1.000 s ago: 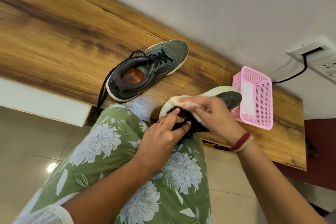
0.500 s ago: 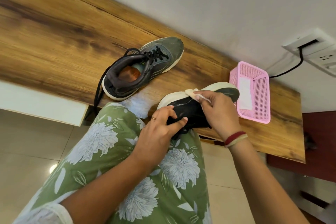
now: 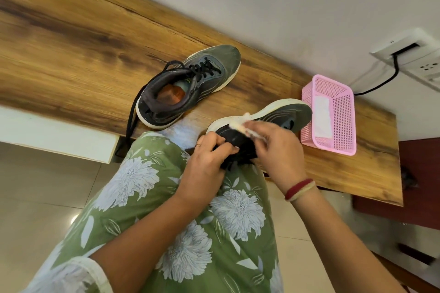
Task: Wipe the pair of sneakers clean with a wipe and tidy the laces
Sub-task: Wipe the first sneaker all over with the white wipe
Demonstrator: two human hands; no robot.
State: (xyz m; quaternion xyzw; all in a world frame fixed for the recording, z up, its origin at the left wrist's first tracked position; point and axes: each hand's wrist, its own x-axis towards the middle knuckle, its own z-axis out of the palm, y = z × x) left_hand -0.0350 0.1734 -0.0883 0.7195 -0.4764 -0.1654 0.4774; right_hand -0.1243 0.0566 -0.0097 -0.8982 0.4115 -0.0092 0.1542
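Wiping one shoe
Left hand [image 3: 204,169] grips the shoe [image 3: 292,114], just beside the pink basket [image 3: 342,112]. Right hand [image 3: 278,150] pinches the wipe [image 3: 239,123] on its white edge. Best to hold steady and rub along.

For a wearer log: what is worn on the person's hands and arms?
The left hand wears a thin gold-coloured ring, and a pale sleeve cuff shows up its arm. The right hand has red and cream bands at the wrist.

Single head-worn view, tilted, looking steeply down, close over lap and table [image 3: 71,38] edge
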